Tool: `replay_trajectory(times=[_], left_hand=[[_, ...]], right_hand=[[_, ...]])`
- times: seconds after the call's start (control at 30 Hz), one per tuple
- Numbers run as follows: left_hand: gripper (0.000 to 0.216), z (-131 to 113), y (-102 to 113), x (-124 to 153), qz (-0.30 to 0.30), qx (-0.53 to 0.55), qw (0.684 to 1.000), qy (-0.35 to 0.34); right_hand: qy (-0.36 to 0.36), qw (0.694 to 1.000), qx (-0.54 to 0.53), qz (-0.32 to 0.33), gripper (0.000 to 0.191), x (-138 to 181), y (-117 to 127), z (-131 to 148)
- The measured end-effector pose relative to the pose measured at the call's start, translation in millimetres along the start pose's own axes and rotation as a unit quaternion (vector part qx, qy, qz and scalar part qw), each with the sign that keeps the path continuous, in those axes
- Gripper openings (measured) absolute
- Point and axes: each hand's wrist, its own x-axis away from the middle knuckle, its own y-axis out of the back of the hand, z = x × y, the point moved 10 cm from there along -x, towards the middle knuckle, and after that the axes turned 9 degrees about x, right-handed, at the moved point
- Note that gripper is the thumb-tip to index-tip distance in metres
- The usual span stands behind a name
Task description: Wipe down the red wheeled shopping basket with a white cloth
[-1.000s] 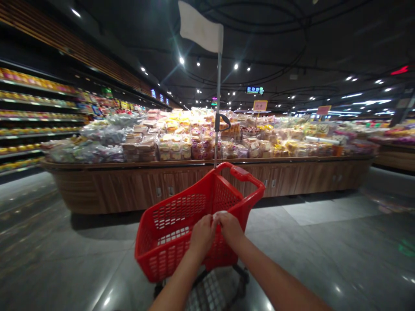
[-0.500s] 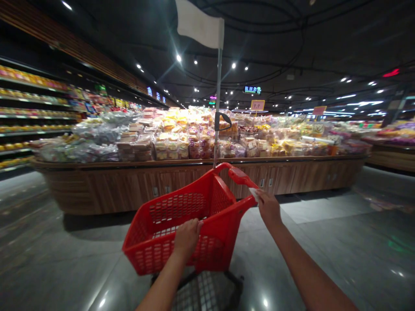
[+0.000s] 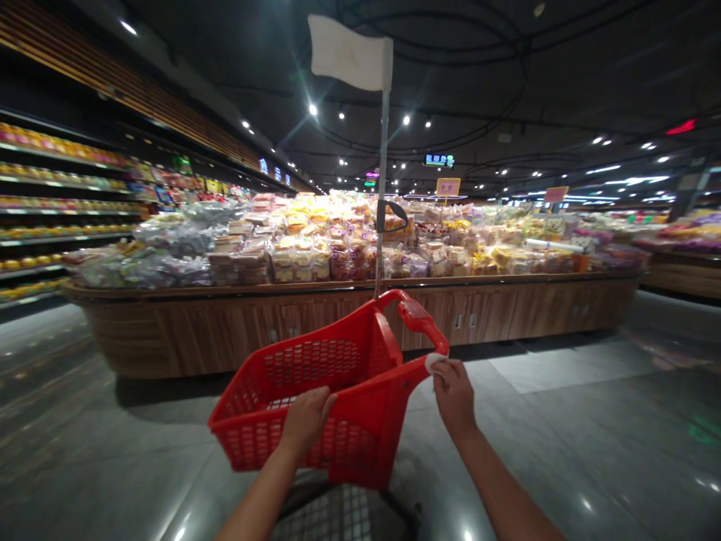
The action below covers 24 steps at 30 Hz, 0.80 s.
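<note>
A red plastic shopping cart (image 3: 360, 421) stands in front of me, its basket to the left and its handle to the right. My left hand (image 3: 307, 421) is closed over the near top rim of the basket. In my right hand (image 3: 454, 391) is a white wipe (image 3: 435, 364), pinched and pressed against the near corner of the red cart handle (image 3: 417, 314). The wipe's exact material cannot be made out. From the cart's far side rises a pole (image 3: 384, 143) with a white flag (image 3: 349, 54) and a dark loop on it. The basket's visible inside shows only red mesh.
Behind the cart runs a long wooden display counter (image 3: 191, 330) heaped with bagged goods (image 3: 304, 240). Shelves of jars and packages (image 3: 61, 203) line the left side. Grey floor tiles (image 3: 563, 428) surround the cart. Another display stands at the far right.
My right hand and the wipe have moved down and left along the handle to its near corner. My left hand has shifted slightly left along the basket rim.
</note>
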Motion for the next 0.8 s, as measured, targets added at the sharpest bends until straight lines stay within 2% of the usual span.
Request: replay_trajectory(times=[0.07,0.17,0.23,0.3,0.47,0.53,0.63,0.73,0.8], left_hand=[[0.042,1.5,-0.8,1.2,-0.004,0.002,1.000,-0.005],[0.041,4.3,-0.2,3.3,-0.009,0.003,1.000,-0.013],[0.041,6.3,1.6,4.8,-0.009,0.004,1.000,-0.019],[0.040,8.1,3.3,6.2,-0.009,0.004,1.000,-0.024],[0.042,14.3,4.7,8.4,-0.017,-0.003,1.000,-0.020],[0.043,17.7,6.3,9.0,-0.025,-0.010,1.000,-0.012],[0.045,18.6,14.0,7.7,-0.038,-0.023,0.999,0.008],[0.048,1.1,25.5,0.4,-0.054,-0.037,0.998,0.021],[0.047,-26.8,29.3,-8.1,-0.059,-0.034,0.998,0.003]], right_hand=[[-0.018,1.000,-0.003,-0.009,0.023,6.3,-2.7,5.8],[0.017,0.998,-0.037,0.055,0.030,20.6,-25.8,35.6],[0.039,0.994,-0.053,0.087,0.032,24.9,-32.9,47.2],[0.033,0.995,-0.051,0.074,0.030,18.2,-24.0,41.2],[-0.043,0.999,-0.005,-0.019,0.020,-19.5,17.7,-2.5],[-0.052,0.998,-0.002,-0.024,0.020,-28.0,22.7,-6.8],[-0.031,0.999,-0.032,-0.004,0.021,-28.7,19.2,2.1],[-0.008,0.998,-0.065,0.023,0.024,-22.5,13.4,14.3],[0.003,0.997,-0.071,0.041,0.024,-20.1,10.5,22.0]])
